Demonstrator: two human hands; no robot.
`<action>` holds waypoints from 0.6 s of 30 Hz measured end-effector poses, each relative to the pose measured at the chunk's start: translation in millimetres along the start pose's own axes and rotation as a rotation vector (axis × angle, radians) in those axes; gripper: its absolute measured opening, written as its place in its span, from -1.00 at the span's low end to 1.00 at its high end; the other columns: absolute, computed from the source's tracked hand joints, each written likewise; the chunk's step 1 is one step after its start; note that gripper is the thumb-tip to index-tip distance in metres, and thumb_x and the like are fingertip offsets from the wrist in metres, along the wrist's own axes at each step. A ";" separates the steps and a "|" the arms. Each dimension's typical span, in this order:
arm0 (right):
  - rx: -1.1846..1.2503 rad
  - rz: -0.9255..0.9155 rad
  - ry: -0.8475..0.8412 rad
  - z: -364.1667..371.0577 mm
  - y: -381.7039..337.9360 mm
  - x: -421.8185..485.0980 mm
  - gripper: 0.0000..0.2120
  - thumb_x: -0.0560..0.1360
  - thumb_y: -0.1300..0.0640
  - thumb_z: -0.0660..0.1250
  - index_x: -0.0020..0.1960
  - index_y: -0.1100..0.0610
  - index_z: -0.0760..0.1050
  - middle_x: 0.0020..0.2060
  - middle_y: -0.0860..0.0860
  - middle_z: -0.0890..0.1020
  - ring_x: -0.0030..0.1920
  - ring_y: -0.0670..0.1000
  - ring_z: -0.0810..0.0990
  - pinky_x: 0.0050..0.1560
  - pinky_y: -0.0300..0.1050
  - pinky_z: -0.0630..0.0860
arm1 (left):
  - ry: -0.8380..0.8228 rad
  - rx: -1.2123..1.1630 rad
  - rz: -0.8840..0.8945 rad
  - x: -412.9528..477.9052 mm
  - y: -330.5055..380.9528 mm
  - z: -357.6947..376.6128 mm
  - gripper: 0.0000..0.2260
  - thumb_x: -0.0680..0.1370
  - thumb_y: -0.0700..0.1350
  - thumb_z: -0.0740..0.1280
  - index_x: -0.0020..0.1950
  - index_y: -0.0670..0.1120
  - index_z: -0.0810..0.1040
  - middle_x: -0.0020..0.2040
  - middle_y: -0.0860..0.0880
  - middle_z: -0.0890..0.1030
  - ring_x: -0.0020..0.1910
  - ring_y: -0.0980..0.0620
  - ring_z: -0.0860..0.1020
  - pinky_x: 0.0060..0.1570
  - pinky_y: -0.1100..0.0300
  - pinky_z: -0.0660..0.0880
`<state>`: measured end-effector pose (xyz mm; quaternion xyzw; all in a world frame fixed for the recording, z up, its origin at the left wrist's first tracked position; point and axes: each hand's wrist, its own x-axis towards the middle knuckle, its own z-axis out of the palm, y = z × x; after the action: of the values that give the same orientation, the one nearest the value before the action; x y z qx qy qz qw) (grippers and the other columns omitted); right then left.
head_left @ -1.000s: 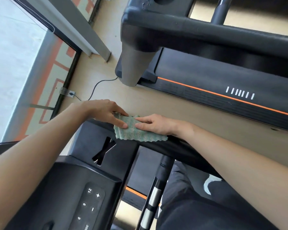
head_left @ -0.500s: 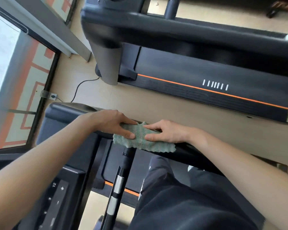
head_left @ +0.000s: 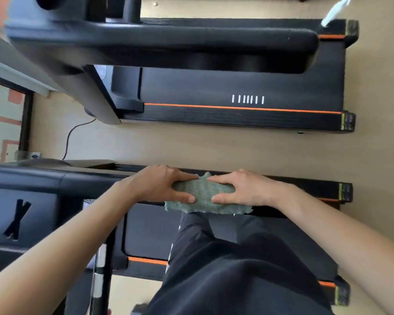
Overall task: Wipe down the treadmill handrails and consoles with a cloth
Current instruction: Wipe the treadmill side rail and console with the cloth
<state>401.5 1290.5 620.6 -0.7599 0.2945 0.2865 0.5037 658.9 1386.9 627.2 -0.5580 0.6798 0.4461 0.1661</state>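
Pressing down on the green cloth [head_left: 203, 196] with both hands: left hand [head_left: 159, 185] on its left part, right hand [head_left: 243, 189] on its right part, fingertips nearly meeting in the middle. Kept the fingers laid out almost straight on the fabric (no pinch seen, nothing clamped). Lay draped over the black handrail [head_left: 89, 180], near edge hanging off. Followed a rail running left to right across the view, so probably called for a slide along that length, with the right hand nearer the free end and the left nearer the console [head_left: 21, 219].

Gym floor, neighbouring treadmill [head_left: 237, 92], wood-look flooring [head_left: 214, 146]
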 end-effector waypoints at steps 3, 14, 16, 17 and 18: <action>0.033 0.028 0.023 -2.7 26.1 -22.7 -0.29 0.36 -0.53 0.23 0.47 -0.41 0.24 0.24 -0.11 0.62 0.15 -0.03 0.58 0.19 -0.02 0.52 | 0.016 0.022 0.031 18.8 26.5 4.3 -0.18 0.34 0.69 0.01 0.55 0.41 0.14 0.31 0.16 0.61 0.21 0.02 0.59 0.14 -0.06 0.54; 0.174 0.034 0.124 -7.4 105.7 -90.7 -0.38 0.44 -0.34 0.41 0.47 -0.25 0.40 0.32 -0.20 0.57 0.26 -0.14 0.55 0.31 -0.14 0.46 | 0.023 0.073 0.118 80.0 107.4 8.4 -0.10 0.31 0.70 -0.03 0.57 0.31 0.21 0.20 0.06 0.67 0.16 -0.03 0.61 0.12 -0.03 0.53; 0.185 0.043 0.173 -2.4 120.4 -101.2 -0.36 0.43 -0.35 0.41 0.47 -0.26 0.39 0.35 -0.20 0.55 0.29 -0.14 0.53 0.34 -0.13 0.44 | 0.016 0.105 0.131 88.6 124.0 6.4 -0.10 0.32 0.68 -0.02 0.58 0.29 0.22 0.12 0.04 0.67 0.12 -0.05 0.61 0.08 -0.01 0.52; 0.202 0.047 0.200 0.6 128.1 -107.1 -0.35 0.42 -0.35 0.42 0.46 -0.27 0.39 0.36 -0.20 0.54 0.31 -0.14 0.52 0.36 -0.13 0.43 | 0.019 0.128 0.138 92.8 132.4 5.9 -0.10 0.32 0.66 -0.02 0.59 0.27 0.23 0.10 0.03 0.67 0.11 -0.05 0.61 0.08 -0.01 0.52; 0.225 0.047 0.225 3.8 135.1 -111.8 -0.35 0.41 -0.34 0.44 0.46 -0.27 0.40 0.37 -0.20 0.53 0.32 -0.16 0.51 0.37 -0.14 0.41 | 0.030 0.150 0.147 96.5 139.1 5.7 -0.10 0.33 0.65 -0.02 0.58 0.26 0.24 0.08 0.02 0.67 0.10 -0.05 0.60 0.09 -0.01 0.51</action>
<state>227.4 1268.8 620.5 -0.7187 0.3971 0.1766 0.5428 500.1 1329.7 612.9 -0.4992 0.7528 0.3965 0.1640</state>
